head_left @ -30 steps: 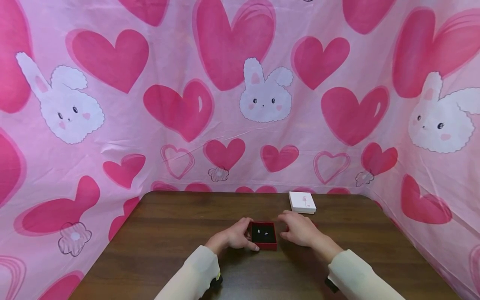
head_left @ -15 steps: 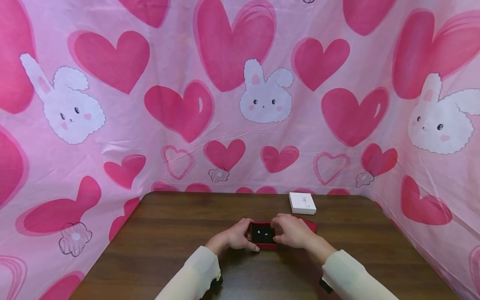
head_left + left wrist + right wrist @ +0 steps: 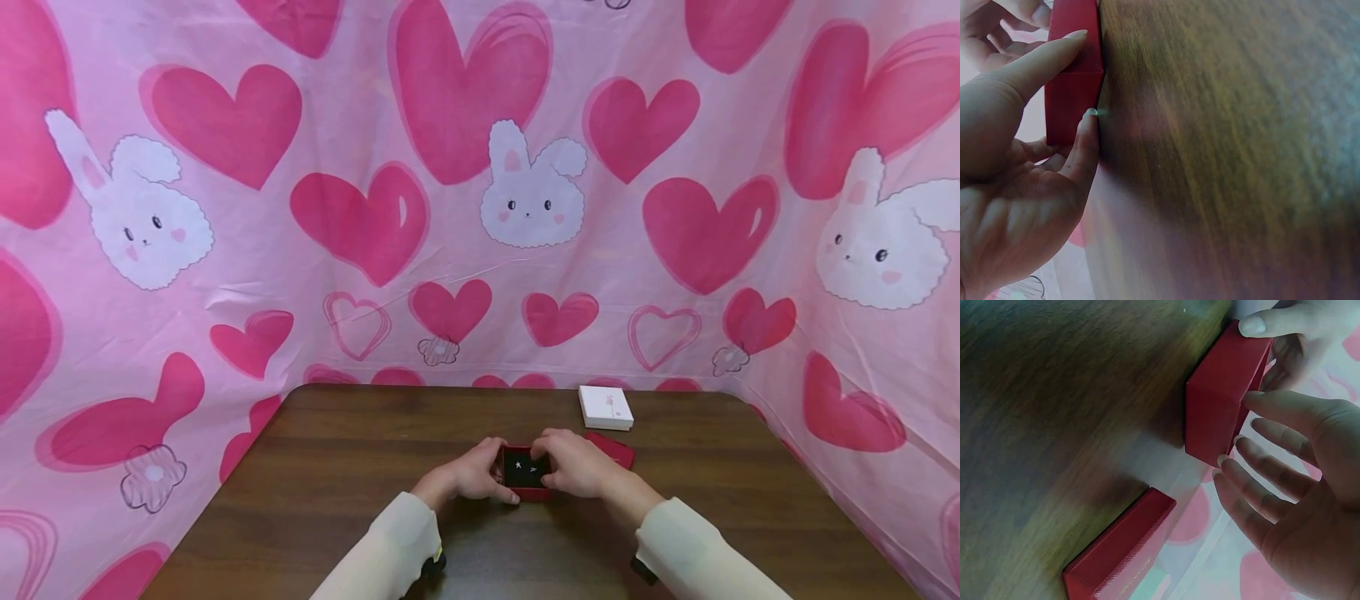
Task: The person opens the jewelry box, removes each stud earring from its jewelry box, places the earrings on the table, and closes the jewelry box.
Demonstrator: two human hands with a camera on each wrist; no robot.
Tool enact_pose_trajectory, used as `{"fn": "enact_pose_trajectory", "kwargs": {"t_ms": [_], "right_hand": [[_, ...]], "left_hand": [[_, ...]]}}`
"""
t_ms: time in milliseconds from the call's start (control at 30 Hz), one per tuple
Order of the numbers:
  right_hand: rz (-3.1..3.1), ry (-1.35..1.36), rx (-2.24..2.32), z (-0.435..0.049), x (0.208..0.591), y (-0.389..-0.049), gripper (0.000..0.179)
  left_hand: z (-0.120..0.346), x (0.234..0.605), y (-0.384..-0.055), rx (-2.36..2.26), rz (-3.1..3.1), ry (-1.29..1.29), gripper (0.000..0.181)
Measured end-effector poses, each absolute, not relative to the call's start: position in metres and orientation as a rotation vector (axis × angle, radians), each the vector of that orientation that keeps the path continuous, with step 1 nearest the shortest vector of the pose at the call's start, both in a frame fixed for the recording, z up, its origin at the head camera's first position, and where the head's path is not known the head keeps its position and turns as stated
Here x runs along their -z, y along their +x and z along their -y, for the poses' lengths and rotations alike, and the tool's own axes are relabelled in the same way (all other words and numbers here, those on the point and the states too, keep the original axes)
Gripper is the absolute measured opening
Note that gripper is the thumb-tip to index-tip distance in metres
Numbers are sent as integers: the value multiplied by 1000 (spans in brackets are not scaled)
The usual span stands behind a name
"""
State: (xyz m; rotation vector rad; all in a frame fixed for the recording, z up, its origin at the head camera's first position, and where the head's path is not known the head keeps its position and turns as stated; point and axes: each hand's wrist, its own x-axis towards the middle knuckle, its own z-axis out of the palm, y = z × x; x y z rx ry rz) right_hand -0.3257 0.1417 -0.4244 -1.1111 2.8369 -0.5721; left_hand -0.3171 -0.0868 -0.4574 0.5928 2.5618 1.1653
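Observation:
A small red jewelry box point(image 3: 531, 495) stands uncovered on the table, with a black insert point(image 3: 525, 477) inside. Two tiny silvery star-shaped pieces point(image 3: 518, 465) sit on that insert. My left hand point(image 3: 471, 472) grips the box's left side, thumb point(image 3: 1063, 55) along the front wall and other fingers at the side and back. At the right rim is my right hand point(image 3: 579, 463); its thumb point(image 3: 1285, 406) touches the rim near the front corner. Its other fingers, loosely bent, reach to the rim, and their exact contact is partly hidden.
A red lid point(image 3: 617, 451) lies behind my right hand, partly covered by it. Farther back stands a white box point(image 3: 606, 407) with a pink print. The wooden table point(image 3: 360, 433) ends at a pink heart-patterned cloth point(image 3: 450, 367).
My right hand has moved left, from beside the box to its right rim, which uncovers more of the red lid. The left hand keeps its grip on the box.

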Motion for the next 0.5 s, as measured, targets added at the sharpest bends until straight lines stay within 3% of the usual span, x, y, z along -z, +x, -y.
{"fn": "enact_pose_trajectory", "kwargs": {"t_ms": [500], "right_hand": [[-2883, -1088, 468, -134, 427, -329, 26]], "left_hand": [[87, 458, -320, -1131, -2577, 610, 63]]}}
